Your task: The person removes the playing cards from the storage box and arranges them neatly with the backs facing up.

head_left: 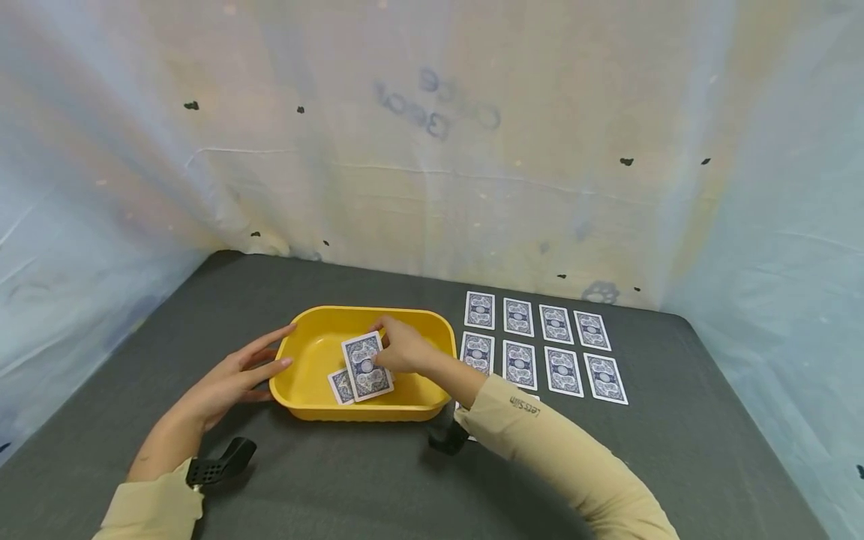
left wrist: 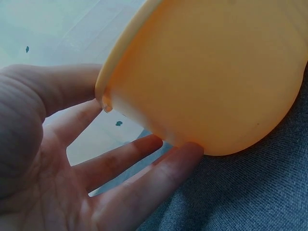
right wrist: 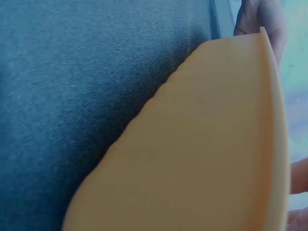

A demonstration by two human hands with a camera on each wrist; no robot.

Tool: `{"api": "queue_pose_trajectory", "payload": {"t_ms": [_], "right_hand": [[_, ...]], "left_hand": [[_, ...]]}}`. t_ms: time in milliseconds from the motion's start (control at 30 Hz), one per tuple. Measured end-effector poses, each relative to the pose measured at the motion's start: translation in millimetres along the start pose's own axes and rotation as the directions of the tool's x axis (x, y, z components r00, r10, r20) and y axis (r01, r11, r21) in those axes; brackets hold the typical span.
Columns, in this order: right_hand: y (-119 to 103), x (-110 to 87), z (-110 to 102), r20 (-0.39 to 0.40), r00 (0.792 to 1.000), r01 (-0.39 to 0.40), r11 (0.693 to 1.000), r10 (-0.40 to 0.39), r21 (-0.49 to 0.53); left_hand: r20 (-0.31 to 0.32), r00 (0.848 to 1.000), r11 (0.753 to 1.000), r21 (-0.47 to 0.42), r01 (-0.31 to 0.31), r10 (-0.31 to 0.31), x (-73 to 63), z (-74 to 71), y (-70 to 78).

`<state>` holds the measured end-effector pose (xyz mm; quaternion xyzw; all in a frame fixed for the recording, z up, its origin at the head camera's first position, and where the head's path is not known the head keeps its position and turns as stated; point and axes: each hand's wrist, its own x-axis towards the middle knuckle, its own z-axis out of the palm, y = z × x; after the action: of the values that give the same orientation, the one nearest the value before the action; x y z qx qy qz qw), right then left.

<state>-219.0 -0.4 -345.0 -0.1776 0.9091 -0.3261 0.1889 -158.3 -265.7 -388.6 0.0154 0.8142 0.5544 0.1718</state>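
Observation:
A yellow plastic basin stands on the dark cloth-covered table, left of centre. My right hand reaches over it and pinches a playing card, its blue patterned back showing. Below and left of that card, another playing card lies in the basin, partly covered. My left hand is at the basin's left end, fingers spread and fairly straight. In the left wrist view its fingertips touch the outer wall, with the thumb against the rim. The right wrist view mostly shows the basin's outer side; the held card is hidden there.
To the right, several face-down cards lie in rows on the table. My right forearm covers part of the nearest ones. A pale sheet with dark spots hangs behind and at both sides.

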Motion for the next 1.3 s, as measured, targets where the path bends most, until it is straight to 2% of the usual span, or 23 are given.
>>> {"api": "queue_pose_trajectory", "payload": {"t_ms": [233,433,533,1000,1300], "right_hand": [[10,-12.6,-3,-0.096,0.994,0.057,0.993,-0.047,0.099],[16,-23.3,-7,-0.174,0.982,0.106,0.974,-0.072,0.200],[19,-27.8,-9,-0.185,0.980,0.120,0.962,-0.075,0.244],[39,-54.4,-18,-0.275,0.957,0.185,0.926,-0.094,0.330],[53,-71.5,-29,-0.281,0.955,0.199,0.910,-0.097,0.364]], "left_hand": [[0.000,1.000,1.000,-0.006,0.005,-0.005,0.1,0.6,-0.1],[-0.003,1.000,1.000,0.003,0.006,-0.006,0.6,0.6,-0.3],[-0.007,1.000,1.000,0.008,0.007,-0.007,1.1,0.9,-0.5],[0.003,1.000,1.000,0.011,-0.020,0.020,0.8,-0.7,-3.2],[0.005,1.000,1.000,0.010,-0.014,0.014,0.2,0.0,-2.0]]}}
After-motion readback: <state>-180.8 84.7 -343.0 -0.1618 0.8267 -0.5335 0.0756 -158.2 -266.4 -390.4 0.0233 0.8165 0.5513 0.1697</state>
